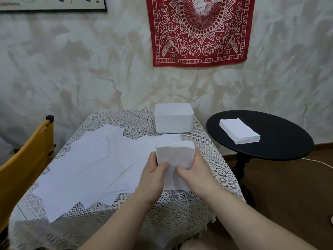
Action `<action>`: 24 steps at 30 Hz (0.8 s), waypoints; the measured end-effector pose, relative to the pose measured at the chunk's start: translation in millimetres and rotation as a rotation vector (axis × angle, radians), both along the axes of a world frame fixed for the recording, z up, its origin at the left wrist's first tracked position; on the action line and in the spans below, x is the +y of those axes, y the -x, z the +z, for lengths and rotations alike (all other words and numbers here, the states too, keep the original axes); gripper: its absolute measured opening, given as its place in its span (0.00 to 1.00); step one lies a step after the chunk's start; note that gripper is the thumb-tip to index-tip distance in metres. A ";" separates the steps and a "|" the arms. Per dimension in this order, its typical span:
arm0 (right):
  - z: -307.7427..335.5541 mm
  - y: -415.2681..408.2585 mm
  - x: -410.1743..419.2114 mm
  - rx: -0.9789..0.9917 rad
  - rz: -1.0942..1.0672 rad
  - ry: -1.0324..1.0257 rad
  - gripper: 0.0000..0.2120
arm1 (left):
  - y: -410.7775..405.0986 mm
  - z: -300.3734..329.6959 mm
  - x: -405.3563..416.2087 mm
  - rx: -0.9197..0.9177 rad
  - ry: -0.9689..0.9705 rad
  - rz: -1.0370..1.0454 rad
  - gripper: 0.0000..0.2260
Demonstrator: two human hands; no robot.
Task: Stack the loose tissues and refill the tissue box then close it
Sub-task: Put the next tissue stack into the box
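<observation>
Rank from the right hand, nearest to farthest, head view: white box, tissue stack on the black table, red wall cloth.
From the right hand:
1. White box, just beyond the hands at the back of the lace table.
2. Tissue stack, off to the right on the black table.
3. Red wall cloth, high on the wall behind.

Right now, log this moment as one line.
both hands: left hand, right hand grip tissue stack | loose tissues on tablecloth | tissue box behind

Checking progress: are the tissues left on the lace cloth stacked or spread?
Spread: the loose white tissues lie flat, overlapping, across the lace tablecloth.
</observation>
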State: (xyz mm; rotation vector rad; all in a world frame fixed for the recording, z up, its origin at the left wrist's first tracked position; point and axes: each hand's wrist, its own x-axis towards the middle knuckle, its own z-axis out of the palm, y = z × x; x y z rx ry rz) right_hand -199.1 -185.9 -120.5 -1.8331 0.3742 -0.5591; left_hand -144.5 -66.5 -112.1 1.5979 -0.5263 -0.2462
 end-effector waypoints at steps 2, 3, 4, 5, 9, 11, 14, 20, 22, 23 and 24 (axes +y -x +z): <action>-4.7 -0.1 -0.7 0.013 -0.034 0.029 0.22 | 0.3 -2.1 -0.1 0.004 0.003 0.003 0.08; -5.1 -0.1 -0.5 0.013 -0.049 0.041 0.22 | 0.9 -1.7 -0.3 0.007 0.007 0.009 0.08; -5.5 -0.3 -0.1 0.012 -0.060 0.056 0.23 | 1.7 -1.3 -0.6 0.007 0.013 0.016 0.08; -5.7 -0.4 0.7 0.012 -0.066 0.071 0.23 | 2.5 -0.6 -1.2 0.007 0.013 0.019 0.09; -4.2 -0.3 2.3 0.050 -0.083 0.108 0.24 | 0.8 -1.4 -2.5 0.036 0.040 0.034 0.08; -5.2 0.7 -0.1 0.084 -0.055 0.121 0.23 | -0.5 -3.8 -1.9 0.055 0.038 0.065 0.07; -1.0 4.7 -5.5 0.126 0.058 0.060 0.15 | -7.2 -0.3 -2.3 0.083 0.047 0.099 0.05; 26.0 7.8 -18.2 0.182 0.214 0.099 0.11 | -48.0 43.4 16.5 -0.167 -0.154 -0.081 0.18; 33.4 6.0 -18.0 0.214 0.250 0.169 0.10 | -51.6 56.6 21.8 -0.327 -0.392 -0.156 0.12; 35.8 5.2 -17.5 0.217 0.259 0.178 0.09 | -50.5 59.9 23.4 -0.381 -0.471 -0.176 0.08; 37.7 4.7 -17.2 0.206 0.255 0.164 0.08 | -49.7 60.9 25.0 -0.414 -0.506 -0.177 0.07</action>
